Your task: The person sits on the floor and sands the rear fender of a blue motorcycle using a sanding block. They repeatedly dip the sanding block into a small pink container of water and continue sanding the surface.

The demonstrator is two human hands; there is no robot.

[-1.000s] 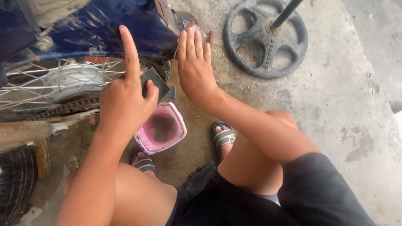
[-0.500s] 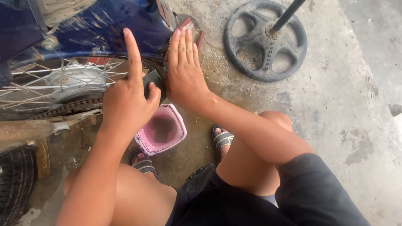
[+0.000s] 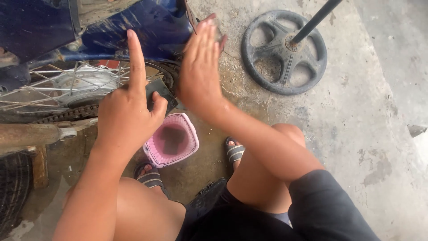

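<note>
Presently the left hand (image 3: 127, 114) pinches a small dark flat piece (image 3: 158, 93), seemingly a rubber patch or pad, between thumb and curled fingers, index finger pointing straight up; the piece sits just beside the rear tyre (image 3: 167, 73) of a blue motorcycle (image 3: 147, 27). The right hand (image 3: 200, 71) is flat and fully open, fingers together, holding nothing, palm turned toward the tyre and fender; whether it touches them cannot be told. Judged by look, the piece is light, thin and flexible, likely grippy rather than slippery, not fragile; it is best held at one edge, as it is now, leaving its face free. Below the hands a pink plastic tub (image 3: 171, 140) of murky water stands on the concrete floor (image 3: 356, 111), between the person's sandalled feet; a black wheel-shaped stand base (image 3: 285, 51) lies well apart.
</note>
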